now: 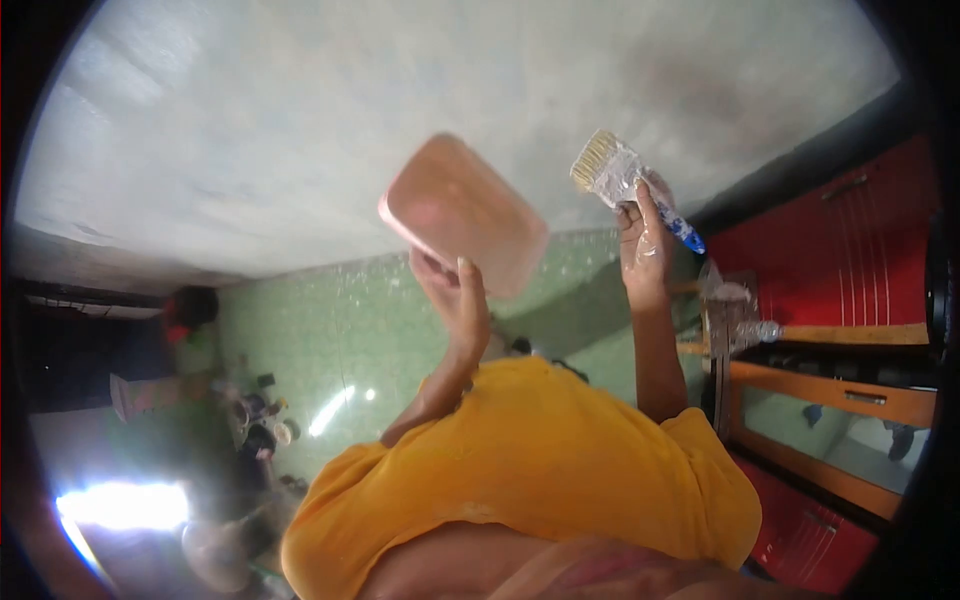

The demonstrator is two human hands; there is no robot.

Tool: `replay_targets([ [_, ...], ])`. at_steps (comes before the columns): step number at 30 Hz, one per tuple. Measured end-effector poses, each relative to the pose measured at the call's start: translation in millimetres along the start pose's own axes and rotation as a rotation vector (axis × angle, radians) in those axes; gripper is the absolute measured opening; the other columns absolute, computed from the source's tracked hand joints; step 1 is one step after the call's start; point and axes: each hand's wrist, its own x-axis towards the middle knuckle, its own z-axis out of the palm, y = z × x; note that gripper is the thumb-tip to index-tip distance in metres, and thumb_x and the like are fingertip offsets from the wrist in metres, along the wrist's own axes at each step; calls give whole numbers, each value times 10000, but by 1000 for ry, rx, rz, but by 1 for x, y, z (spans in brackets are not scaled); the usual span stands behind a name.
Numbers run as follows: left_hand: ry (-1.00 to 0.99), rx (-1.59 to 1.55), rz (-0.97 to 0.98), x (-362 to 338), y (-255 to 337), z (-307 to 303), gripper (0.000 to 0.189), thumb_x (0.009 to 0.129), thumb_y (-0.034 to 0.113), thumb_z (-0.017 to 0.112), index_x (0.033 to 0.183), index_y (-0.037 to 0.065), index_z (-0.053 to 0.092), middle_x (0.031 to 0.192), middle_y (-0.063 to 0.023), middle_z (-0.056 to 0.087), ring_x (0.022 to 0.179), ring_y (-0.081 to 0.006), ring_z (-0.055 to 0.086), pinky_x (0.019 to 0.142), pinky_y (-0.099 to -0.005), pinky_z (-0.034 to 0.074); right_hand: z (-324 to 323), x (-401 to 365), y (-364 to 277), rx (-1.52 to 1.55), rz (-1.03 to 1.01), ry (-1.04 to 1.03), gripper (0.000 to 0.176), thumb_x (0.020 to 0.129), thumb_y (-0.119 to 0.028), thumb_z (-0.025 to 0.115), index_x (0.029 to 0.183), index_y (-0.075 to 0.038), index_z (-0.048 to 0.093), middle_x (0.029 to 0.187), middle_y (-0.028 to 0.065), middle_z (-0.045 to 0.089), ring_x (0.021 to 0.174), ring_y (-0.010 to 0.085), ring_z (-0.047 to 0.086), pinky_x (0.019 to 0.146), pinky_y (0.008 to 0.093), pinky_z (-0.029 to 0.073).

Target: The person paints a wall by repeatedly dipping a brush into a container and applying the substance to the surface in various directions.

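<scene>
My left hand [445,285] grips the side of a pink plastic container [462,205], with the thumb near its lower edge. The container is tilted and a little blurred. To the right, my right hand [645,240] is closed around the handle of a wide paintbrush [615,172]. White paint coats the ferrule and part of the pale bristles, which point up and left. The blue handle end sticks out to the right, spotted with white. White smears also mark my right palm and wrist. A whitish, patchy wall [300,120] is beyond both hands.
Green tiled floor [560,270] with white spatters runs below the wall. On the right stand a red cabinet [830,230] and a wooden cabinet with a glass panel [830,430]. Several small pots and other items [258,420] sit at the lower left, near a bright light [125,505].
</scene>
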Motion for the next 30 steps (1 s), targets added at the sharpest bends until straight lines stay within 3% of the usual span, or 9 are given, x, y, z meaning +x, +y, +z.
replay_targets([
  [4,21,3,16,12,13,-1,773,895,502,552,1352,-48,257,1252,-122,382,1121,-178,389,941,-313,336,87,51,-78,-386,-520,-313,327,847,-48,671,1152,-10,561,1052,79,614,933,146,608,784,283,510],
  [8,58,-72,-32,21,3,-13,771,894,473,574,1364,-39,239,1269,-125,388,1151,-181,383,965,-318,327,207,65,-161,-885,-1567,-544,379,756,-12,731,1115,-23,611,1009,100,662,898,202,650,791,266,513],
  [13,118,-196,47,47,-4,-16,750,902,422,588,1374,-32,221,1324,-139,372,1210,-200,370,1001,-340,316,320,103,-209,-1228,-2023,-636,352,807,-55,587,1153,-109,619,999,42,645,862,221,630,742,327,529],
  [16,120,-215,62,55,-7,-19,736,912,396,583,1381,-31,209,1352,-150,358,1243,-211,356,1025,-355,304,349,109,-208,-1257,-2122,-593,338,766,-42,589,1099,-90,625,964,89,626,824,260,623,707,356,516],
  [17,124,-223,61,60,-9,-22,733,915,390,580,1383,-31,205,1356,-152,355,1248,-213,354,1030,-358,300,353,127,-196,-1414,-2182,-452,420,801,-58,551,1209,-149,590,1054,58,619,905,223,622,757,338,537],
  [20,128,-226,63,70,-13,-24,732,920,380,576,1387,-32,192,1362,-155,348,1251,-215,351,1039,-361,292,323,144,-144,-1699,-2089,-418,428,776,-53,566,1195,-135,599,1034,80,621,910,227,625,772,336,532],
  [25,103,-254,43,85,-22,-24,731,922,371,574,1391,-32,185,1366,-155,340,1251,-215,350,1043,-359,289,264,147,-104,-1765,-1541,-1012,331,725,-97,622,1054,-112,657,951,85,631,922,249,632,783,349,529],
  [28,93,-243,30,82,-15,-24,720,927,362,568,1393,-31,184,1365,-152,341,1248,-214,352,1043,-357,290,286,170,-158,-1998,-1575,-868,359,705,-151,648,1062,-115,644,926,147,641,846,283,641,767,387,524],
  [30,96,-230,14,82,-17,-21,717,929,358,564,1395,-31,182,1363,-151,342,1244,-213,356,1042,-355,291,326,171,-207,-1710,-1586,-562,240,736,-178,641,954,-78,650,845,160,647,808,301,638,739,392,516],
])
